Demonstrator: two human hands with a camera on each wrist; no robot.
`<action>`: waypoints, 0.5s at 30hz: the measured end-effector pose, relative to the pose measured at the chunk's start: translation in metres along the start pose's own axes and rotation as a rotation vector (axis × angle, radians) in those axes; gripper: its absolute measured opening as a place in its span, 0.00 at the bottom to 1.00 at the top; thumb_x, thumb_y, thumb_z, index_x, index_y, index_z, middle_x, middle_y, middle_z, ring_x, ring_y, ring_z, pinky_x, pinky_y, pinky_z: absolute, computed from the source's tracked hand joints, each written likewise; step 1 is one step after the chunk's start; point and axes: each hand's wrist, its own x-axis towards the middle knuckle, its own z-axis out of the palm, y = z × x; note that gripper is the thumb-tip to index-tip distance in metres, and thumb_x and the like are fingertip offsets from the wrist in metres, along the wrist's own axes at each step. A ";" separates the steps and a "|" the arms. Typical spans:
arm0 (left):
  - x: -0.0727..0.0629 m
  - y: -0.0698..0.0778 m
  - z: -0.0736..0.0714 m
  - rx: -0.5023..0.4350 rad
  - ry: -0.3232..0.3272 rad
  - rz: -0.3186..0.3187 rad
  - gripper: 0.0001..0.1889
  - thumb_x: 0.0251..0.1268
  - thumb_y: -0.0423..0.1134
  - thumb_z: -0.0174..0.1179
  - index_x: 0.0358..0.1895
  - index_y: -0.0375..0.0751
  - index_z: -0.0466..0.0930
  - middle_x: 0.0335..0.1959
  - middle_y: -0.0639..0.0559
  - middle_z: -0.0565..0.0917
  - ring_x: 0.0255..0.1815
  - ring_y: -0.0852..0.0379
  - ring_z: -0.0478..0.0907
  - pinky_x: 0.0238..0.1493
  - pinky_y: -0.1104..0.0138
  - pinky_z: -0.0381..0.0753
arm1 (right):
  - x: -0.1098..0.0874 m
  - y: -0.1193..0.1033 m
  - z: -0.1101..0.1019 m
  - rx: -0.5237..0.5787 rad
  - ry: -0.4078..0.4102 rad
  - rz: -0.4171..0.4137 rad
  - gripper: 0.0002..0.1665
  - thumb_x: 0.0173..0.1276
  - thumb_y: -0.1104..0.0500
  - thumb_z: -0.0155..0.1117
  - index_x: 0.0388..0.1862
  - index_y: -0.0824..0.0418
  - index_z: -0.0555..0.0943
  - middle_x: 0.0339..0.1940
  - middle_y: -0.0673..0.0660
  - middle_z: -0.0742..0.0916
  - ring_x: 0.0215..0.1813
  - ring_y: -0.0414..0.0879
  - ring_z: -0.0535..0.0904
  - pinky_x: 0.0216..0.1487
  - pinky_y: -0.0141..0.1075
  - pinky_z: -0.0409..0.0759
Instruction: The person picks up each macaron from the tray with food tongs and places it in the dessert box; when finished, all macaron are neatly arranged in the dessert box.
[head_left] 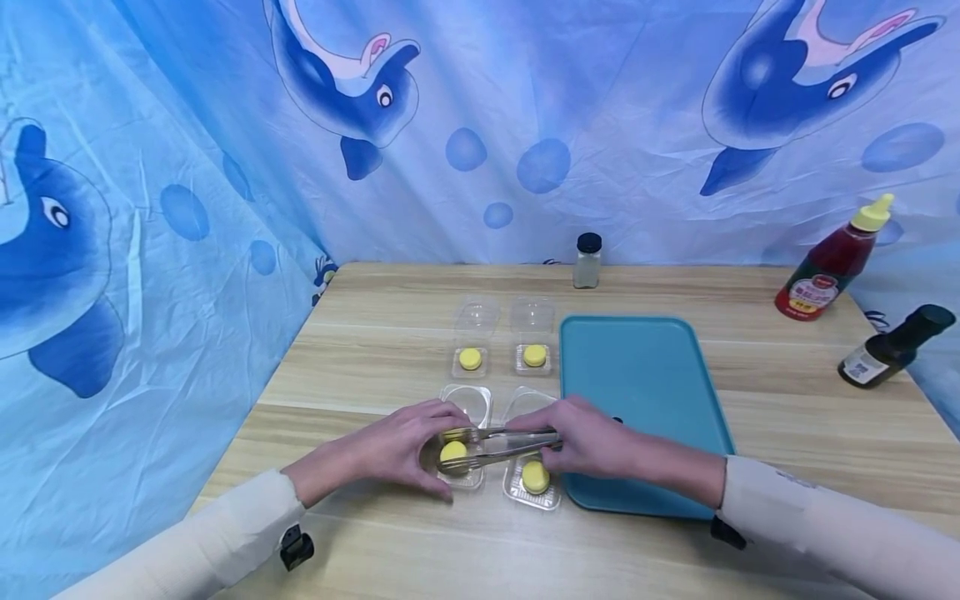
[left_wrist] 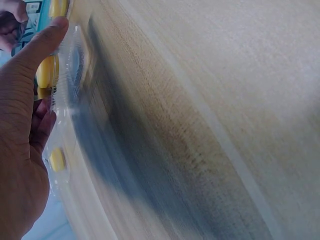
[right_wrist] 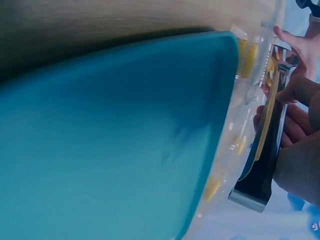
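My right hand (head_left: 592, 437) grips metal tongs (head_left: 498, 457), their closed end near the palm in the right wrist view. The forked tips stand apart on either side of a round yellow macaron-like piece (head_left: 453, 452) in the front-left clear plastic box (head_left: 474, 480). Around that box my left hand (head_left: 401, 442) holds with the thumb along the near side and the fingers at the far side, partly hidden in the left wrist view. To its right, another open box (head_left: 551, 502) holds a similar yellow piece (head_left: 536, 477), just below the right hand.
Behind stand two more open boxes with yellow pieces (head_left: 470, 359) (head_left: 535, 356). A blue tray (head_left: 637, 367) lies at the right, under the right forearm. A black-capped jar (head_left: 587, 262), a red sauce bottle (head_left: 828, 267) and a dark bottle (head_left: 892, 350) stand farther off.
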 end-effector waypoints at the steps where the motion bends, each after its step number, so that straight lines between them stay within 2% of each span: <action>1: 0.000 0.000 0.000 0.000 0.002 0.005 0.47 0.47 0.65 0.82 0.70 0.45 0.79 0.65 0.57 0.80 0.67 0.59 0.75 0.71 0.58 0.78 | 0.001 -0.001 0.000 0.002 -0.005 0.007 0.39 0.57 0.77 0.63 0.68 0.54 0.85 0.57 0.56 0.91 0.19 0.31 0.68 0.17 0.27 0.71; 8: 0.001 -0.001 0.001 0.013 0.015 0.030 0.47 0.47 0.66 0.82 0.69 0.43 0.80 0.64 0.56 0.80 0.66 0.58 0.76 0.70 0.57 0.79 | 0.004 -0.011 -0.002 -0.001 -0.029 0.038 0.38 0.56 0.79 0.63 0.67 0.58 0.85 0.58 0.59 0.90 0.17 0.32 0.67 0.15 0.26 0.69; 15: 0.002 0.000 0.000 0.009 0.011 0.017 0.47 0.48 0.66 0.82 0.69 0.43 0.80 0.64 0.56 0.80 0.66 0.57 0.76 0.70 0.57 0.79 | 0.007 -0.018 -0.005 -0.026 -0.044 0.059 0.36 0.56 0.79 0.67 0.65 0.61 0.86 0.58 0.61 0.90 0.23 0.35 0.76 0.18 0.28 0.75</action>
